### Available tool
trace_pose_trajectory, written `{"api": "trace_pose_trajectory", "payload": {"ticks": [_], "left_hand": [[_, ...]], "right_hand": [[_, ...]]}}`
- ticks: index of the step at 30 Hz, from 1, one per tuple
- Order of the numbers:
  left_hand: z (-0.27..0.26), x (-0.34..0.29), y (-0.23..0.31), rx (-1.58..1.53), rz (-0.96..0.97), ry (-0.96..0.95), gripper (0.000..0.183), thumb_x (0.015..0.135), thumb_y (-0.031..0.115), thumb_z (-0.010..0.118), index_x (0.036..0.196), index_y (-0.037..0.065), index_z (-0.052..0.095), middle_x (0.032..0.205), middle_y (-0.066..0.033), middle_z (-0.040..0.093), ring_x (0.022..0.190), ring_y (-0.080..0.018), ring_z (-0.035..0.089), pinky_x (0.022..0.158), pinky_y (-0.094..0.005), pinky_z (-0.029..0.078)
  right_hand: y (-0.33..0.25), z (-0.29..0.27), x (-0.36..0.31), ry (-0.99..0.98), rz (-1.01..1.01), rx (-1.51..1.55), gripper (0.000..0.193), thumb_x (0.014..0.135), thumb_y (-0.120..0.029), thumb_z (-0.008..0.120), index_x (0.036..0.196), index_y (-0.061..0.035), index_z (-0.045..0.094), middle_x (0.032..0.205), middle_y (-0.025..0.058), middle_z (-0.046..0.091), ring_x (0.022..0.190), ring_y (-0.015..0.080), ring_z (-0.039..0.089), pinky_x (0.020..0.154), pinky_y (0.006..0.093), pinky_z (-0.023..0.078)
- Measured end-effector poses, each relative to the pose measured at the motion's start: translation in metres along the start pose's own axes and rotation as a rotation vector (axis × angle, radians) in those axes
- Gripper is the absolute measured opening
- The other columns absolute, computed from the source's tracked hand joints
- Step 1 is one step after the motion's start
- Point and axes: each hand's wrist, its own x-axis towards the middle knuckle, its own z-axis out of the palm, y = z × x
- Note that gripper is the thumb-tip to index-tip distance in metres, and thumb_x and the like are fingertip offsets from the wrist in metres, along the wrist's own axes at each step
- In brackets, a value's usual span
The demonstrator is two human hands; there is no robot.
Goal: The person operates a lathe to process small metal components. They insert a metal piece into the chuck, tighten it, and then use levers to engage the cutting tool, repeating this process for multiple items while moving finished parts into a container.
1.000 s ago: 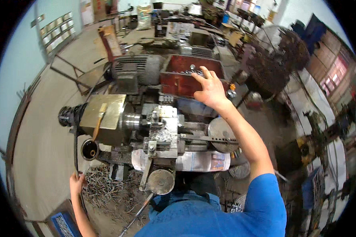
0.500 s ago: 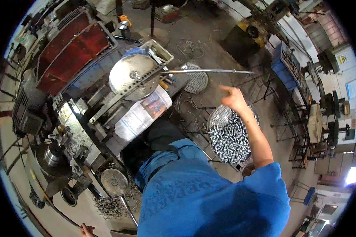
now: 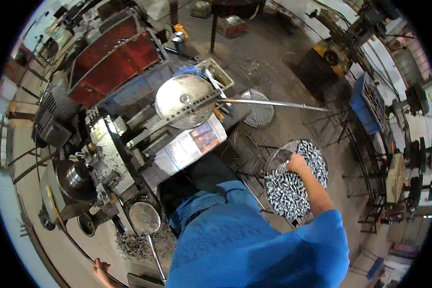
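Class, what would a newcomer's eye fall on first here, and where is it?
The round basket of shiny metal pieces right of centre, with the right hand at it, probably draws the eye first. Next come the red bin at upper left and the round metal disc between the two.

The fingers point(image 3: 290, 166) of the right hand point(image 3: 299, 164) reach to metal parts point(image 3: 287, 196) in a round tray point(image 3: 279, 156).

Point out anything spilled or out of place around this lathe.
Metal shavings lie in a tangled heap on the floor below the lathe, and more curls are strewn beyond the round perforated disc. They look untidy because they lie loose, uncontained.
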Motion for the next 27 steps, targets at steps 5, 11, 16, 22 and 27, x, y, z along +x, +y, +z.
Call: {"api": "trace_pose_trajectory", "payload": {"ticks": [5, 11, 16, 22, 27], "left_hand": [[-0.006, -0.004, -0.012, 0.000, 0.030, 0.033, 0.033, 0.083, 0.031, 0.064, 0.088, 0.000, 0.055, 0.053, -0.0062, 0.051, 0.038, -0.0140, 0.049, 0.039, -0.0298, 0.045], [0.019, -0.048, 0.065, 1.372, 0.402, 0.100, 0.033, 0.083, 0.026, 0.063, 0.091, -0.004, 0.056, 0.075, -0.0099, 0.062, 0.065, -0.0232, 0.061, 0.060, -0.0379, 0.050], [0.077, -0.099, 0.191, 0.285, 0.367, -0.048, 0.035, 0.086, 0.015, 0.059, 0.117, -0.002, 0.054, 0.096, -0.0103, 0.063, 0.079, -0.0153, 0.060, 0.071, -0.0288, 0.047], [0.229, -0.132, 0.274, -0.100, 0.498, -0.594, 0.027, 0.090, 0.023, 0.055, 0.099, -0.002, 0.061, 0.077, -0.0065, 0.065, 0.070, -0.0115, 0.061, 0.066, -0.0254, 0.048], [0.281, -0.151, 0.265, -0.338, 0.489, -0.985, 0.042, 0.094, 0.037, 0.046, 0.083, -0.001, 0.061, 0.066, -0.0051, 0.062, 0.062, -0.0112, 0.059, 0.058, -0.0256, 0.047]], "right_hand": [[0.009, 0.027, 0.032, 0.070, -0.002, 0.025, 0.034, 0.058, -0.022, 0.064, 0.083, 0.0005, 0.065, 0.092, 0.0230, 0.063, 0.090, 0.0345, 0.061, 0.080, 0.0374, 0.050], [0.032, 0.033, 0.048, 0.238, -0.183, 0.077, 0.018, 0.059, -0.017, 0.061, 0.069, -0.0025, 0.066, 0.076, 0.0193, 0.064, 0.078, 0.0325, 0.064, 0.075, 0.0355, 0.052], [-0.097, -0.105, -0.019, 0.284, -0.685, 0.670, 0.030, 0.061, -0.020, 0.063, 0.085, -0.0026, 0.070, 0.087, 0.0171, 0.066, 0.086, 0.0281, 0.063, 0.077, 0.0340, 0.050], [-0.305, -0.187, -0.128, 0.122, -1.596, 0.825, 0.042, 0.060, -0.003, 0.059, 0.102, -0.0036, 0.065, 0.112, 0.0165, 0.059, 0.101, 0.0296, 0.059, 0.086, 0.0340, 0.047], [-0.382, -0.213, -0.205, 0.099, -1.969, 0.743, 0.046, 0.059, -0.008, 0.059, 0.105, -0.0023, 0.063, 0.115, 0.0190, 0.057, 0.102, 0.0328, 0.057, 0.088, 0.0368, 0.045]]}}
